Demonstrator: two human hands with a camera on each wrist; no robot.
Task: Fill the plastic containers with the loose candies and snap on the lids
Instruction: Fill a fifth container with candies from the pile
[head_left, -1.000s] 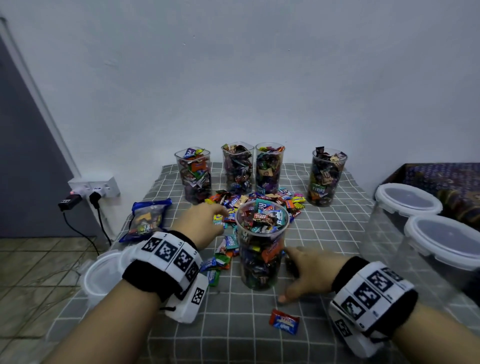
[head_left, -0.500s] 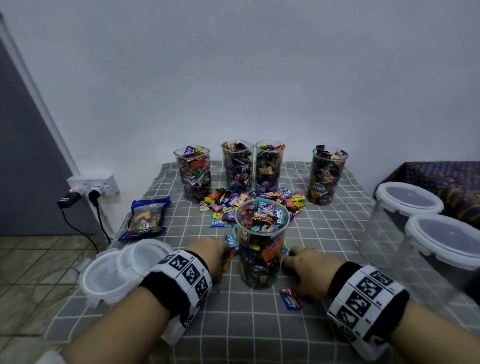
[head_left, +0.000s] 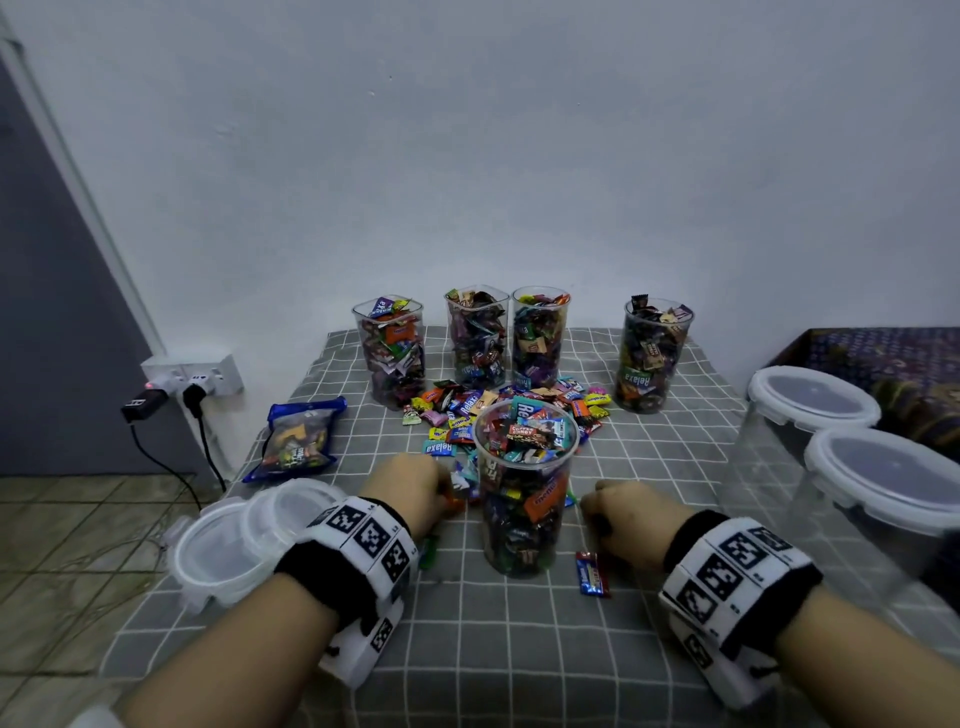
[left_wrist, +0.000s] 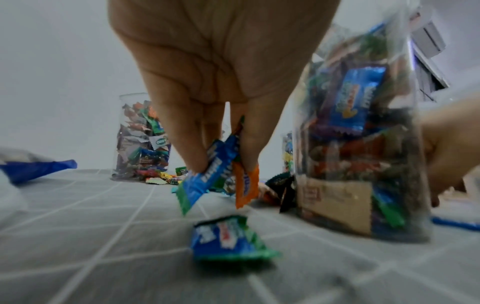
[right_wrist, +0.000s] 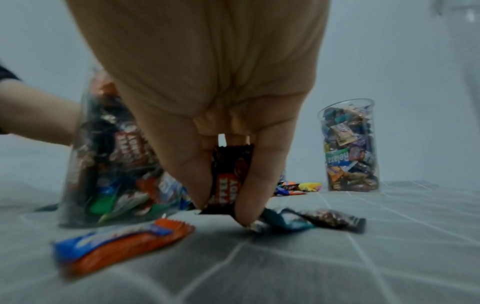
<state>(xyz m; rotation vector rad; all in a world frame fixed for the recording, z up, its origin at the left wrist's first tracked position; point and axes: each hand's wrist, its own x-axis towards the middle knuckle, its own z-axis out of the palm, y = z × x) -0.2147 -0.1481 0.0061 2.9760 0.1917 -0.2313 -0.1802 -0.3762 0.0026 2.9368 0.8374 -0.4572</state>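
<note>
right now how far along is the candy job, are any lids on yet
Done: four back containers look full, and the near container is heaped. In hand: the left hand pinches blue and orange candies; the right hand pinches a dark coffee candy. Left: the loose pile, strays by the near container, and snapping on the lids, none on a filled container yet.

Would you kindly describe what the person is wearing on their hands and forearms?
Both hands, left hand and right hand, are bare. Each wrist carries a black band wrapped in white panels with black square markers, with a white camera housing beneath. Forearms are unsleeved.
</note>
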